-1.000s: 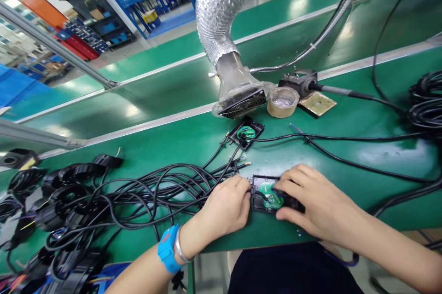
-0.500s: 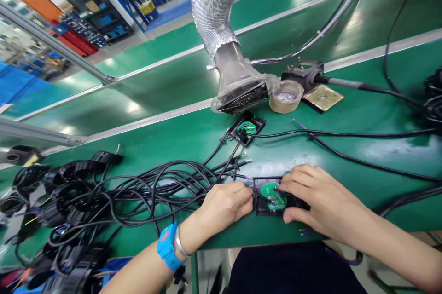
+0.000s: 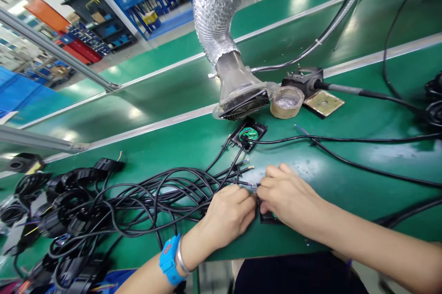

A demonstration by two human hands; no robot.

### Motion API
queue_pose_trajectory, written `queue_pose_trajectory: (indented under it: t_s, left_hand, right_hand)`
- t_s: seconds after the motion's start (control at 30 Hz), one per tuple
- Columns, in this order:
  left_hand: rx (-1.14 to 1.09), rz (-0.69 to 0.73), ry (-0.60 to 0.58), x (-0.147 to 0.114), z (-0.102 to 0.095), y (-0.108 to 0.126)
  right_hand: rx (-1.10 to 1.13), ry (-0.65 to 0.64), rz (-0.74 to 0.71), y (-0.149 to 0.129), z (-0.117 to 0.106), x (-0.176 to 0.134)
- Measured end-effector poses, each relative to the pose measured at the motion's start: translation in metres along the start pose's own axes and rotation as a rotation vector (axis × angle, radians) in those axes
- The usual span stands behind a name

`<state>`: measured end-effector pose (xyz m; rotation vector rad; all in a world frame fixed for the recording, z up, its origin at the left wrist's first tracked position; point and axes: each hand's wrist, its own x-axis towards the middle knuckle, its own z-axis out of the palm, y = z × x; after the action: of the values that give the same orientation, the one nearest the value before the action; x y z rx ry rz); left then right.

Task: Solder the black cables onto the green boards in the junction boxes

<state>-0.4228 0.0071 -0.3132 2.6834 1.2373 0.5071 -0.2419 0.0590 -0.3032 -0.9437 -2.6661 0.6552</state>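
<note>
My left hand is closed beside the left end of a small black plastic housing; whatever its fingers pinch is hidden. Over that housing lies my right hand, its fingers bunched at the same left end, close to the left fingertips. Only a dark lower edge and a sliver of green circuit board show under the right hand. Bare cable ends lie just behind the two hands. Farther back sits a second black housing with a round green circuit board and black cables running to it.
A tangle of black cables and black round parts covers the bench's left side. A fume duct hangs above the middle. Behind it are a solder cup, a sponge tray and an iron holder. Cables cross the right.
My right hand has moved left along the housing, from its right part to its left end, now hiding the board. My left hand has stayed beside the housing's left end.
</note>
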Motion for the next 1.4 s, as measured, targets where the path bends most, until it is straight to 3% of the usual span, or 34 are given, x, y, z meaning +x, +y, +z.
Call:
queue_pose_trajectory:
  t_s: [0.1,0.23,0.3,0.4,0.47,0.53,0.7,0.83,0.93,1.03,1.13,1.2,1.3,1.4]
  left_hand:
    - [0.032,0.032,-0.004,-0.002,-0.001,0.002]
    - [-0.109,-0.074,-0.083,0.0,-0.016,0.003]
    - [-0.187,-0.176,-0.066,0.012,-0.028,-0.003]
    - [-0.078,-0.37,0.08,0.045,-0.037,-0.025]
    - [0.059,-0.5,0.114,0.07,-0.034,-0.042]
    - [0.108,-0.554,0.05,0.089,-0.027,-0.054]
    - [-0.053,-0.32,-0.136,0.096,-0.022,-0.049]
    - [-0.128,-0.206,-0.271,0.091,-0.036,-0.035]
    - [-0.093,-0.163,-0.314,0.096,-0.039,-0.03]
    - [-0.087,-0.109,-0.307,0.102,-0.029,-0.024]
    - [-0.089,-0.117,-0.221,0.103,-0.014,-0.019]
    - [-0.065,-0.11,-0.16,0.101,-0.006,-0.017]
    - [-0.072,-0.085,-0.139,0.096,-0.002,-0.015]
    - [-0.08,-0.088,-0.155,0.094,-0.005,-0.014]
  right_hand:
    - [-0.031,-0.089,-0.05,-0.001,-0.002,0.009]
    - [-0.028,-0.15,-0.186,0.009,-0.021,0.009]
    - [-0.045,-0.04,-0.235,0.024,-0.038,0.015]
    - [-0.132,0.213,-0.101,0.05,-0.057,0.032]
    - [-0.136,0.214,-0.032,0.062,-0.06,0.043]
    - [-0.097,0.164,-0.043,0.066,-0.061,0.045]
    - [-0.08,0.208,0.102,0.059,-0.09,0.012]
    - [-0.22,-0.147,0.281,0.07,-0.113,-0.017]
    - [-0.343,-0.296,0.324,0.076,-0.104,-0.027]
    - [-0.496,-0.19,0.246,0.073,-0.082,-0.027]
    - [-0.614,0.006,0.145,0.066,-0.066,-0.027]
    - [-0.643,0.072,0.099,0.065,-0.061,-0.029]
    - [-0.594,0.053,0.101,0.068,-0.063,-0.028]
    - [-0.443,-0.093,0.189,0.073,-0.071,-0.018]
